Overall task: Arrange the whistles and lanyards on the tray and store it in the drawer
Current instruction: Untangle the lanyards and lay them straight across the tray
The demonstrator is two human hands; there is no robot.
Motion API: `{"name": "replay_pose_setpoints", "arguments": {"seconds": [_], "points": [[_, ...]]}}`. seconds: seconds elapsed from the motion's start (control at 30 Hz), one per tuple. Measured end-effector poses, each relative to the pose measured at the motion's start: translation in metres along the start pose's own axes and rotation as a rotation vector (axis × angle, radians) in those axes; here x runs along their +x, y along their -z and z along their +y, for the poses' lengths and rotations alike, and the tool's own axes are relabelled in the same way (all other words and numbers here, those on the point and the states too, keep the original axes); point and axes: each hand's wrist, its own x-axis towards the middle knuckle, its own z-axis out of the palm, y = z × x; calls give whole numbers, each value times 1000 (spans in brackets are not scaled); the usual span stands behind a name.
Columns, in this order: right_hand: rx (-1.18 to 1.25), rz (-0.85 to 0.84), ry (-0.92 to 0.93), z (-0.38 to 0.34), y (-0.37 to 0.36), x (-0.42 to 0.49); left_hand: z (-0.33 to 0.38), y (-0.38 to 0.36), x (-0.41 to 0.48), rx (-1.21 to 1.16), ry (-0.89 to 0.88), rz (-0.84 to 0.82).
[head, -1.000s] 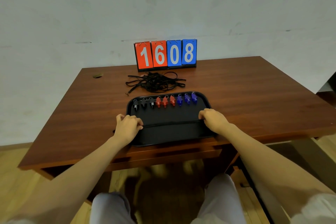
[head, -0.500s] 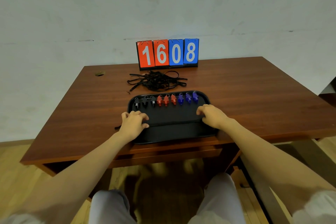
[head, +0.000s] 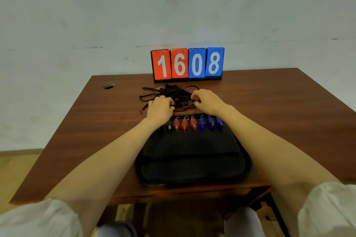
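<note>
A person is sitting at a brown wooden desk (head: 92, 136), both bare forearms reaching away across it. Near the far left corner of the desk, a small round cable hole (head: 108, 85) is showing. A broad stretch of wood is running from there down the left edge.

The left hand (head: 159, 109) is resting knuckles-up on the left side of a tangle of black lanyards (head: 177, 95). Its fingers (head: 170, 104) are curling down and gripping the cords. The lanyards are lying in a loose heap toward the far edge, between the tray and the scoreboard, with loops trailing out to the left.

A black tray (head: 247, 161) is sitting at the middle of the desk, its rim close to the near edge. Along the tray's far side, whistles are lying in a row. One black whistle (head: 169, 128) is showing beside the left forearm, which is covering that end of the row. Three red whistles (head: 184, 125) are following it, then three blue whistles (head: 211, 124).

A flip scoreboard (head: 187, 64) is standing at the middle of the far edge in front of a pale wall. It is reading 1 6 on red cards and 0 8 on blue cards.

The right hand (head: 207, 100) is bearing on the right side of the tangle, thumb and fingers (head: 195, 100) curling in and pinching strands. Another wide stretch of wood is running out to the right edge, well apart from both hands.
</note>
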Motion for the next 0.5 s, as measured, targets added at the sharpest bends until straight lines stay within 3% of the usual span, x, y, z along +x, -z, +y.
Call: {"name": "replay_pose_setpoints", "arguments": {"seconds": [0.27, 0.5], "points": [[-2, -92, 67, -15, -35, 96, -40, -20, 73, -82, 127, -47], [-76, -159, 11, -3, -84, 133, -53, -49, 91, -174, 136, -207]]}}
